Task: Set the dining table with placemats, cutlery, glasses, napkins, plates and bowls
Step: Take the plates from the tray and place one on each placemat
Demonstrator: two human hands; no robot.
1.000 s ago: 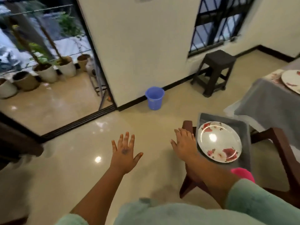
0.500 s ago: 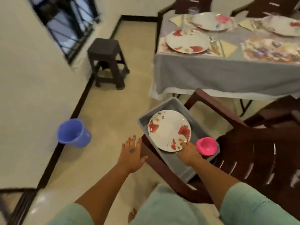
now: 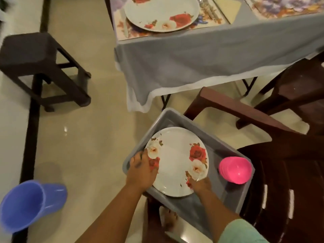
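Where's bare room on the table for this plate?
The floral placemat at the table's far right shows bare. The left placemat is taken by a plate, cutlery beside it. Both hands grip the tub's plate.

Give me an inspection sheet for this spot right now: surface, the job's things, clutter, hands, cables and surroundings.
Surface: dining table under a grey cloth, seen only at its near edge.
Job's things: floral plate lying in a grey tub on a wooden chair; pink bowls stacked in the tub beside it; another plate already on a placemat on the table.
Clutter: blue bucket on the floor.
Hands: left hand grips the plate's left rim; right hand grips its near rim.
Cables: nothing seen.
Surroundings: dark stool, glossy tiled floor.
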